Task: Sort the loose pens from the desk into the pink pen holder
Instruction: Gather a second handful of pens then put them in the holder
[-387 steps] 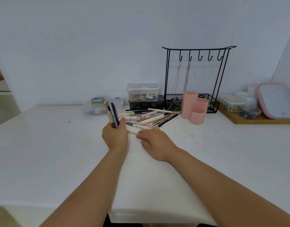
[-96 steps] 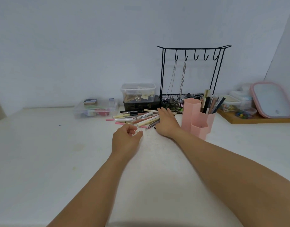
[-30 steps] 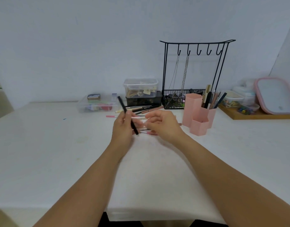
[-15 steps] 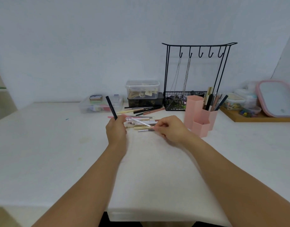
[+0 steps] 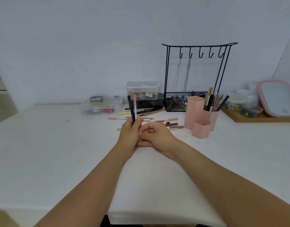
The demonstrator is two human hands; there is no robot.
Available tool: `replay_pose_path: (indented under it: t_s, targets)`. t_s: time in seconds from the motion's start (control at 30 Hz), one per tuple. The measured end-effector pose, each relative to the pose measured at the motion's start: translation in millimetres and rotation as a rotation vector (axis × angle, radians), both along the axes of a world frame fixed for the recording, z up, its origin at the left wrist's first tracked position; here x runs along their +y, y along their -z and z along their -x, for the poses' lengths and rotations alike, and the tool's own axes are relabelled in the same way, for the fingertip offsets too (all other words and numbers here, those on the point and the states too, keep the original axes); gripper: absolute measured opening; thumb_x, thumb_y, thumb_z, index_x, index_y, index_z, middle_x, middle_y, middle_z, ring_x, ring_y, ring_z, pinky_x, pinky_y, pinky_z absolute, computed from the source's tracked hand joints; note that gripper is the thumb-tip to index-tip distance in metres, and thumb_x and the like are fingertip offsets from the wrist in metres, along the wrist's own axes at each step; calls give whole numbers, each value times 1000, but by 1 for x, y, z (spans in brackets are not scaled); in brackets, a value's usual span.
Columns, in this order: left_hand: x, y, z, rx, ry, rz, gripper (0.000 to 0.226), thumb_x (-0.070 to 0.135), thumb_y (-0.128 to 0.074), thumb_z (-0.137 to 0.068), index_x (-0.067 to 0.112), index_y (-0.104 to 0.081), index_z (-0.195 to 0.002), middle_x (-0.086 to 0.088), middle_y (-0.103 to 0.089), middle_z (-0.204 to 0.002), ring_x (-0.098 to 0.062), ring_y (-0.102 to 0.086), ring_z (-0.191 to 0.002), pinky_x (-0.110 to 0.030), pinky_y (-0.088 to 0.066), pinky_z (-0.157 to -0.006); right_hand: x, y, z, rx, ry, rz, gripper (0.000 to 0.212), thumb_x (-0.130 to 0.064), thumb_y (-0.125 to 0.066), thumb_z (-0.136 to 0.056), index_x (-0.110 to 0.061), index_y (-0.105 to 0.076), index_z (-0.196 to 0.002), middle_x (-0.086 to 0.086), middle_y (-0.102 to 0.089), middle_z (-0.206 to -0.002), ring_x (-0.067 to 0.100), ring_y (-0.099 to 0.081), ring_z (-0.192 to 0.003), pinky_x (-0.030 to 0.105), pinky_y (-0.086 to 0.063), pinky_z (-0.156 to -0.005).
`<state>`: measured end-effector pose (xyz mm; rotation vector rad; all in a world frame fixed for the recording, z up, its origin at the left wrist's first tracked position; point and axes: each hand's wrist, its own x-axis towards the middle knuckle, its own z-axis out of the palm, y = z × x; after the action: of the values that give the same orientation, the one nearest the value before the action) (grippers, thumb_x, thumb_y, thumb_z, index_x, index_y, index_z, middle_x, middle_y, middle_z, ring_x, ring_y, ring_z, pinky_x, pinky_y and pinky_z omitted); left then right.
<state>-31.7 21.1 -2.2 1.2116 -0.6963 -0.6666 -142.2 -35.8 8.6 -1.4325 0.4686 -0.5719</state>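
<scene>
Soft, even, bright light; faint shadows; wide-angle bending at edges; detail perhaps slightly soft.

plain pale wall (image 5: 75, 46) behind white desk (image 5: 43, 161); soft, even light

Pen holder (image 5: 200, 117) pale pink. Held pens: one black (image 5: 131, 108), one pink-white (image 5: 135, 105). Loose pens (image 5: 171, 124) brown, beige, pink. Desk (image 5: 43, 145) white. Wire jewellery rack (image 5: 196, 74) black.

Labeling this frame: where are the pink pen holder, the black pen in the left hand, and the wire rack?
pink pen holder (image 5: 194, 110), head view, tallest cell's wall.
black pen (image 5: 131, 106), head view, mid-barrel.
wire rack (image 5: 199, 45), head view, top bar.
</scene>
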Motion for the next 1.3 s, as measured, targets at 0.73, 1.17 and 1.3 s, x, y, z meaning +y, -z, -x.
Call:
replay_pose_path:
  t_s: [0.73, 1.17, 1.3]
  targets:
    - [7, -12, -2, 173, -72, -43, 25, 35, -52, -105, 19, -46, -87, 4, -42, -60, -10, -35, -50, -20, -25, -37, -78, -10, 43, 727, 338, 1014, 12, -17, -73, -86, -24, -63, -82, -2, -62, -87, 19, -57, -78, 25, -35, -58]
    - [1, -7, -5, 133, -91, -98, 34, 36, -49, -106, 20, -40, -77, 4, -34, -60, -11, -28, -47, -22, -22, -38, -76, -22, 52, 713, 239, 940, 11, -16, -63, -93, -15, -69, -84, 1, -64, -83, 20, -56, -77, 33, -45, -68]
    - [4, -9, -1, 115, 1, -72, 34, 44, -65, -96, 21, -45, -81, 7, -31, -56, -9, -28, -44, -22, -20, -40, -44, -32, 41, 346, 197, 558, 18, -23, -59, -98, -11, -68, -89, -1, -55, -66, 11, -46, -57, 24, -40, -54]
